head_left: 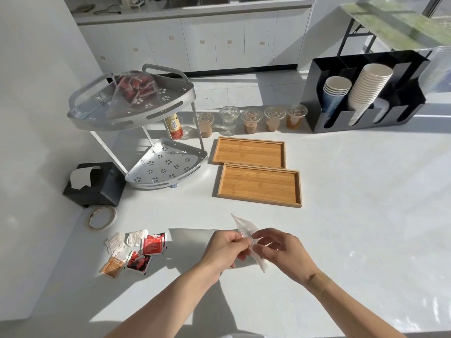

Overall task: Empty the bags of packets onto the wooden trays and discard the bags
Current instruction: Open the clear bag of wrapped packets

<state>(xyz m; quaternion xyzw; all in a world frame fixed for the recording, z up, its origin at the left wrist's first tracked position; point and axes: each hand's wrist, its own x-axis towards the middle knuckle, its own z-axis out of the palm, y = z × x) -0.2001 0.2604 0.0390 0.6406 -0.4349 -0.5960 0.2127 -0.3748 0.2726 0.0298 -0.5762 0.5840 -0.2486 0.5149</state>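
My left hand (pixel 225 250) and my right hand (pixel 280 252) both pinch a small clear plastic bag (pixel 245 229) over the white counter, near the front. The bag looks flat. Several loose packets (pixel 136 251), red, white and orange, lie on the counter left of my hands. Two bare wooden trays sit side by side beyond my hands: the far tray (pixel 249 152) and the near tray (pixel 260 184). Another clear bag of red packets (pixel 133 90) rests on the top tier of a silver corner rack (pixel 97 118).
A black tissue box (pixel 97 185) and a tape roll (pixel 102 218) sit at the left. Several lidded cups (pixel 251 120) line up behind the trays. At the back right stands a black cup holder (pixel 366 93) with stacked paper cups.
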